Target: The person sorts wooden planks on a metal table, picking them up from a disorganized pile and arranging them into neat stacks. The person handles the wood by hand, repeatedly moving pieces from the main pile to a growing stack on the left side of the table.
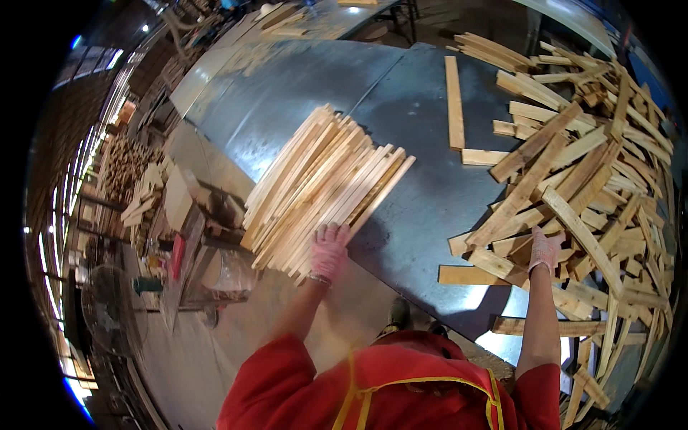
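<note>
A tight stack of pale wooden strips (326, 190) stands on the metal table (430, 93), left of the middle. My left hand (329, 252), in a pinkish glove, lies against its near right end, fingers stretched over the strip ends. At the right is a loose heap of wooden strips (573, 154), crossing one another at many angles. Over the heap's near left part reaches my right hand (545, 249), also gloved. Its fingers are extended and apart among the strips, and no strip is plainly gripped. A curved strip (584, 240) lies just right of it.
One strip (454, 104) lies apart near the heap's far left side. A standing fan (111, 308) and a bench with a red object (178, 256) are at the left. Another table (322, 21) with wood pieces stands beyond. The table's near edge runs in front of me.
</note>
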Available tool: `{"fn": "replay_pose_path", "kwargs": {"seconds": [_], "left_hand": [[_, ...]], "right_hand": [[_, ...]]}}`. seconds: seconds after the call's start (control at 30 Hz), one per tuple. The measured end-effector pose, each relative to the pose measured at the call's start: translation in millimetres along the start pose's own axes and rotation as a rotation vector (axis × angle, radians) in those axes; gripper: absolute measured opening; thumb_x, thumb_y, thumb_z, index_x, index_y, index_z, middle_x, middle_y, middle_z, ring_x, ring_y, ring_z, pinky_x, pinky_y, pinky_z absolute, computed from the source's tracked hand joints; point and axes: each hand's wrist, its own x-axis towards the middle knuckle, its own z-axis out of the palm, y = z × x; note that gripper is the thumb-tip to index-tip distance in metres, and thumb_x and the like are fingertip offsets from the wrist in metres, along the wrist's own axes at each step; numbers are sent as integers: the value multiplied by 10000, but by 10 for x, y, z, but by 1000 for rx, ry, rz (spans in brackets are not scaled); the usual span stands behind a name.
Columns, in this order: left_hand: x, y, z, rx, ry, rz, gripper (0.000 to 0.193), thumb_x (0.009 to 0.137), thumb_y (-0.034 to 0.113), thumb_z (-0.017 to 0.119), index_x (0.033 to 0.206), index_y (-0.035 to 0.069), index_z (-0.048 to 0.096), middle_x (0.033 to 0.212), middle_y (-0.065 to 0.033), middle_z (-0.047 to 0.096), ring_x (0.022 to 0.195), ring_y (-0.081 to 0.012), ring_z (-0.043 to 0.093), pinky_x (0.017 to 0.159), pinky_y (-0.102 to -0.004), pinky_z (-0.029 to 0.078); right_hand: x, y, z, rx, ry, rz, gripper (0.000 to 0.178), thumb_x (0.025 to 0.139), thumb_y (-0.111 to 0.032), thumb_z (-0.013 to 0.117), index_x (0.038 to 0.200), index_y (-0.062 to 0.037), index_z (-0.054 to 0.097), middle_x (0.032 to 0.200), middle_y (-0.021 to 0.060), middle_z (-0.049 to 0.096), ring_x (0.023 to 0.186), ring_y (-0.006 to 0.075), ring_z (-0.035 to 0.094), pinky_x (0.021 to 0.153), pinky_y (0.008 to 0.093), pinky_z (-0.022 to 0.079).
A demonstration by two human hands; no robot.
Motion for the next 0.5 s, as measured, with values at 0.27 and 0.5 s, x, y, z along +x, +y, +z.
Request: {"fn": "replay_pose_path", "kwargs": {"seconds": [0.27,0.5], "left_hand": [[85,-27,-155,74,-167,-44,750,853,287,737,1531,101,473,1537,-137,466,1440,-392,446,1194,-568,366],[-5,-249,42,161,-21,313,497,981,186,517,1463,66,528,1466,-145,529,1429,-363,461,1196,-539,376]], "right_hand": [[-58,-95,110,1017,-403,113,494,927,-90,783,1379,-38,590,1180,68,670,1006,222,676,811,376,598],[-1777,48,561,757,-877,-251,874,844,10,835,1587,-14,376,1318,81,624,1133,216,611,982,315,518]]}}
